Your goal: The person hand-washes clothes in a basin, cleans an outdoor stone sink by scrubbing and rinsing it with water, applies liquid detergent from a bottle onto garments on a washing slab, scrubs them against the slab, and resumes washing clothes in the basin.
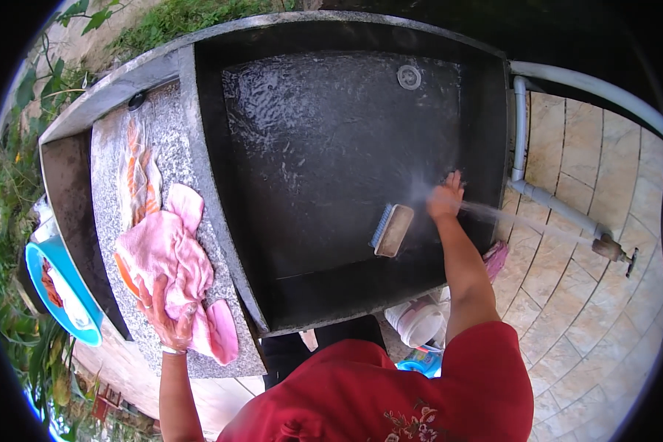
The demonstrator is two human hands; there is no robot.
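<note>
My left hand (168, 320) rests with spread fingers on the lower part of a bunched pink cloth (168, 254) on the speckled stone washboard slab (108, 182). A white and orange cloth (141, 182) lies wet just above it. My right hand (445, 200) is in the dark stone basin (320, 166), in the jet of water coming from the tap (609, 247) at the right; nothing shows in its fingers. A scrub brush (393, 231) with blue bristles lies tilted on its side on the basin floor, left of my right forearm. Shallow water ripples over the basin floor.
A drain strainer (409, 77) sits at the basin's far right. A blue tub (63, 293) with clothes stands left of the slab. Below the basin's near edge are a white bucket (420, 323) and a blue packet (422, 362). A pink cloth (495, 259) hangs at the right edge. Grey pipes (563, 210) run along the tiles.
</note>
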